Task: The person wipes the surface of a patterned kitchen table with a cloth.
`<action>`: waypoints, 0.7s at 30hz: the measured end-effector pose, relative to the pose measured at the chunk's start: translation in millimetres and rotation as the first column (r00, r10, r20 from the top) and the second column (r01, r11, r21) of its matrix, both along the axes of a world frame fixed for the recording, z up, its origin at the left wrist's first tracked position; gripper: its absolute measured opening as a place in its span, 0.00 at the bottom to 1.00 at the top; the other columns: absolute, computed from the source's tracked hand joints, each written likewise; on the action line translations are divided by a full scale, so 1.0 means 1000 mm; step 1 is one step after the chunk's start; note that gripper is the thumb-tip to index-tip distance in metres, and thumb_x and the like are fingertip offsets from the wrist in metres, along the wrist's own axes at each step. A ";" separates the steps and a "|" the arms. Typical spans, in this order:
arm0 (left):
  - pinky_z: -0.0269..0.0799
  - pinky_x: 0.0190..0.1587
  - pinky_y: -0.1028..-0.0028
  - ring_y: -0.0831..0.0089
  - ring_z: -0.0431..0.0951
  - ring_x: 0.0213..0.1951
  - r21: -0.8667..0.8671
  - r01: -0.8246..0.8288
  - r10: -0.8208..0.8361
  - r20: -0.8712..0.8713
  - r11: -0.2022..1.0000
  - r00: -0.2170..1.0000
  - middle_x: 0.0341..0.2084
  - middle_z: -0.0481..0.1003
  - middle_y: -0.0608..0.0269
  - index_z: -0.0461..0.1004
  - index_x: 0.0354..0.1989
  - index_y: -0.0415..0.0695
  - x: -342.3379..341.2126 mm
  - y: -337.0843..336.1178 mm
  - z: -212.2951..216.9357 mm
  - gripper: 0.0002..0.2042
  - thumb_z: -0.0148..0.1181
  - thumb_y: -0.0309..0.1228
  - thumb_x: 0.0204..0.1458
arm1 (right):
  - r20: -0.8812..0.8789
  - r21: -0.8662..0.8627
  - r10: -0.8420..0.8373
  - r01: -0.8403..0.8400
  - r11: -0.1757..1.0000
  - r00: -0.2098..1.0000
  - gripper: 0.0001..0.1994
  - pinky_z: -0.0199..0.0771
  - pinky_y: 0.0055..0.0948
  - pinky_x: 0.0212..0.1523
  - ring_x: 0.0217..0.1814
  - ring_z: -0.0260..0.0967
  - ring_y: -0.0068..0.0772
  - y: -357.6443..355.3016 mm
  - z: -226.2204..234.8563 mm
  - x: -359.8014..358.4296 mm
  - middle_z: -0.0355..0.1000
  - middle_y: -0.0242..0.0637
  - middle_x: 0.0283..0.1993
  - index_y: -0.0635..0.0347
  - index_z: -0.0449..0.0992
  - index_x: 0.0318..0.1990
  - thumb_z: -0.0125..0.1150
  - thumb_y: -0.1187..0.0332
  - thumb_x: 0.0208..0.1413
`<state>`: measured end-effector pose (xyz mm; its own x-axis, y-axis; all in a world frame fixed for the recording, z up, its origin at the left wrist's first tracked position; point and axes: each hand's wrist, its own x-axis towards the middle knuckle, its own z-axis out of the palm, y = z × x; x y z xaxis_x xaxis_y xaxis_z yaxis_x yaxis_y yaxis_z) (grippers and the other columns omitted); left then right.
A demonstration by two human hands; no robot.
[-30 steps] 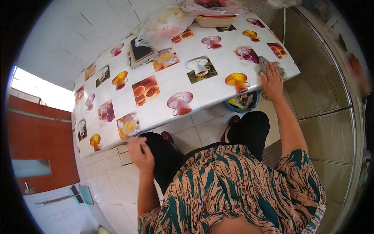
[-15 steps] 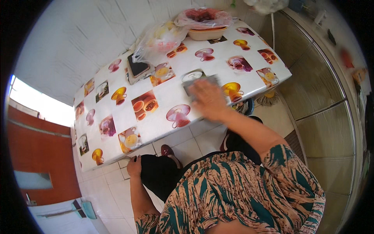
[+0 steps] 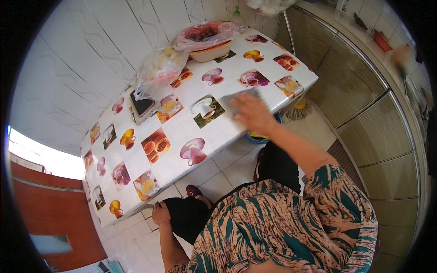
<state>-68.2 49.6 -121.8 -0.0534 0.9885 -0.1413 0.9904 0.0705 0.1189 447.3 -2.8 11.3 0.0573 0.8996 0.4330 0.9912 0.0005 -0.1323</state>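
On the table's (image 3: 191,132) right half, the right hand (image 3: 252,113) lies flat over a grey cloth (image 3: 241,98), fingers spread and pressing down, not curled. The cloth peeks out past the fingertips on the far side, its long axis running across the tabletop. That hand is the nearer one by far. The left hand (image 3: 160,214) sits low at the near table edge, well apart from the cloth, fingers loosely curled; whether it grips the edge, I cannot tell.
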 end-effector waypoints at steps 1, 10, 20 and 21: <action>0.73 0.46 0.53 0.46 0.79 0.42 0.012 0.008 -0.008 0.014 1.000 1.000 0.40 0.78 0.43 0.76 0.48 0.42 0.002 -0.001 0.000 0.23 0.45 0.47 0.58 | 0.034 -0.012 -0.061 0.061 0.998 0.998 0.25 0.54 0.46 0.67 0.72 0.53 0.42 -0.007 -0.004 0.033 0.59 0.41 0.68 0.49 0.64 0.64 0.50 0.54 0.61; 0.73 0.46 0.54 0.47 0.78 0.44 0.034 0.039 -0.041 0.045 0.999 0.998 0.41 0.78 0.43 0.76 0.48 0.43 0.019 0.010 0.000 0.22 0.45 0.47 0.58 | 0.112 -0.002 -0.548 0.552 0.834 0.829 0.27 0.50 0.50 0.67 0.73 0.49 0.46 -0.031 -0.020 0.079 0.55 0.42 0.71 0.50 0.62 0.67 0.45 0.50 0.64; 0.70 0.52 0.57 0.50 0.76 0.46 0.107 0.192 -0.194 0.012 0.976 0.981 0.46 0.77 0.52 0.76 0.50 0.44 0.020 0.013 -0.013 0.19 0.48 0.41 0.58 | -0.049 -0.063 0.297 -0.300 0.952 0.954 0.32 0.50 0.47 0.67 0.75 0.46 0.44 0.004 -0.011 -0.144 0.53 0.42 0.72 0.50 0.60 0.67 0.56 0.51 0.57; 0.69 0.53 0.58 0.50 0.76 0.47 0.112 0.207 -0.209 0.004 0.972 0.978 0.47 0.77 0.53 0.76 0.50 0.44 0.019 0.011 -0.014 0.18 0.48 0.40 0.58 | -0.044 -0.072 0.384 -0.386 0.920 0.922 0.33 0.50 0.47 0.68 0.75 0.45 0.44 0.011 -0.007 -0.161 0.52 0.43 0.72 0.50 0.59 0.68 0.56 0.51 0.57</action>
<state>-49.6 61.0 -135.5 0.1567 0.9872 -0.0296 0.9799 -0.1516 0.1296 286.8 8.2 4.0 -0.2888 0.8856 0.3636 0.9123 0.3697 -0.1759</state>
